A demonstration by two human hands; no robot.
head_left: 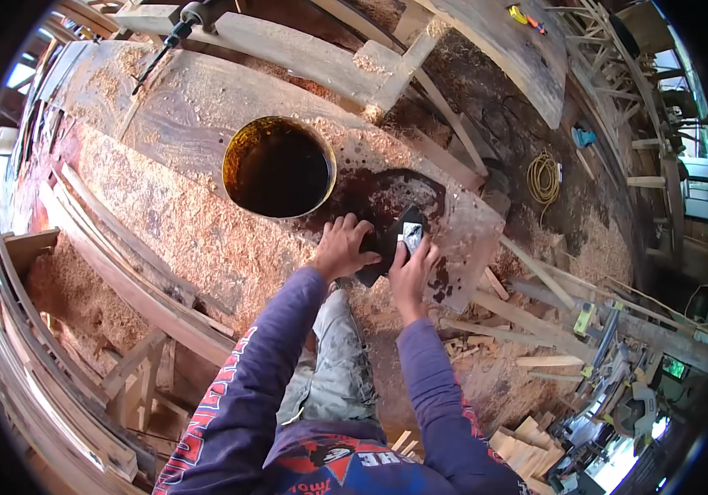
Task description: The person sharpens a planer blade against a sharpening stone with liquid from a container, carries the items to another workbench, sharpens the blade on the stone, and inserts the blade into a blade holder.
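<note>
My right hand (414,268) is closed on a small silver-and-white block (411,236), with the thumb along its near side. Under and beside the block lies a flat dark piece (385,244); its exact kind cannot be made out. My left hand (342,246) rests at the left edge of this piece, fingers curved and apart from the thumb, not wrapped round anything visible. Just beyond the left hand stands a wide round tin (329,157) with dark liquid inside and amber stains on its inner wall. Dark wet patches (403,188) spread over the board around the hands.
Wood shavings (181,202) cover much of the wooden bench board (197,95). A drill (185,29) with a long bit lies at the upper left. Planks (123,256) are stacked at left. A coiled yellow cord (543,178) and a clamp (605,334) are at right.
</note>
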